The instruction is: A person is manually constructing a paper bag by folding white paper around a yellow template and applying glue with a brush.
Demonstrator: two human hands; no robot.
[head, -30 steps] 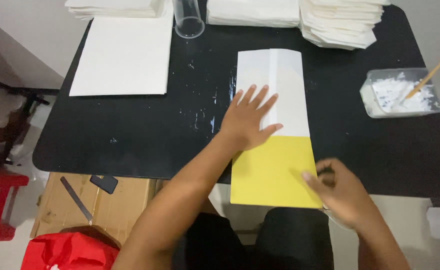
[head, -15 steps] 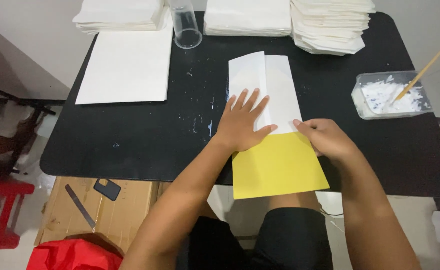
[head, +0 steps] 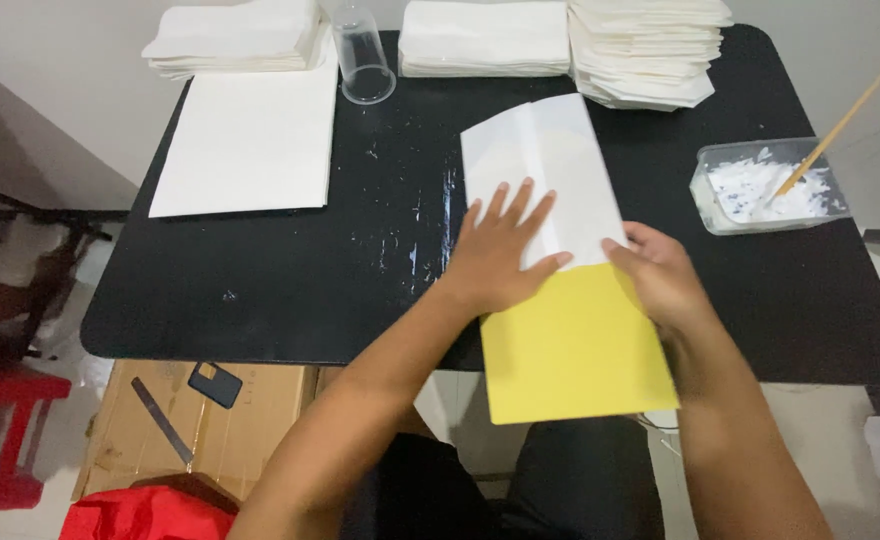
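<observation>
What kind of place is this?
Probably a small home workshop for making paper bags or envelopes: stacks of folded white paper line the black table, and a tub of white paste with a stick stands ready.

Bare black table (head: 290, 290) left of hands – open passage; paper stacks (head: 640, 45), clear cup (head: 360, 60) block far edge – paste tub (head: 765, 185) right

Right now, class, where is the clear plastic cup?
In the head view the clear plastic cup lies at the black table's far edge, between two white paper stacks.
</observation>
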